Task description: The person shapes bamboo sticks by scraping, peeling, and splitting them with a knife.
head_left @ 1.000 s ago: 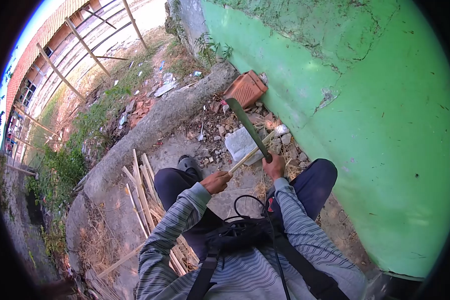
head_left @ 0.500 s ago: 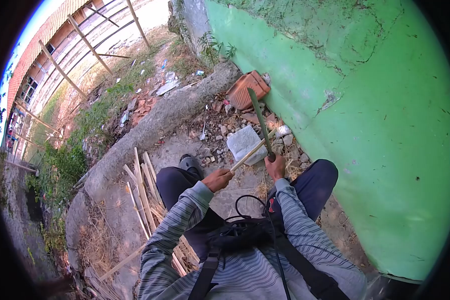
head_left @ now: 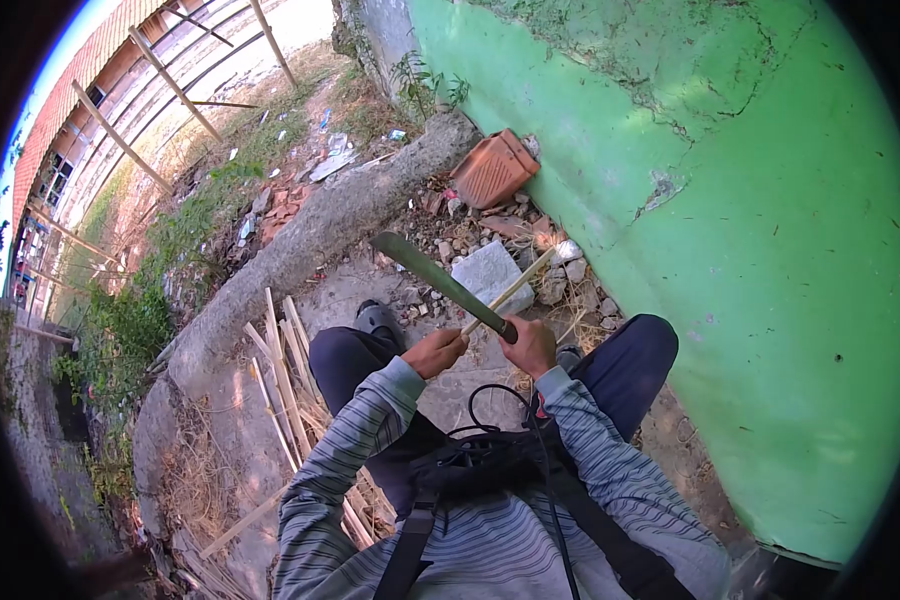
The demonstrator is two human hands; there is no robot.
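My left hand point(head_left: 435, 353) is closed around the near end of a thin pale strip, which looks like bamboo or wood point(head_left: 518, 286). The strip slants up and right across a white-grey block point(head_left: 487, 272) on the ground. In my right hand point(head_left: 530, 347) is the dark handle of a machete point(head_left: 440, 278). Its long blade points up and left, crossing over the strip close to my left fingers. Whether the edge touches the strip I cannot tell.
Several pale split strips point(head_left: 288, 385) lie by my left leg. Roof tiles point(head_left: 495, 170) and rubble point(head_left: 570, 265) sit against the green wall point(head_left: 770, 300) on the right. A raised concrete edge point(head_left: 300, 235) curves across the left, with plants point(head_left: 120, 330) beyond it.
My right hand has moved slightly left and down, and the machete has swung from pointing upward to pointing up and left, over the strip. My left hand stays nearly in place, holding the strip.
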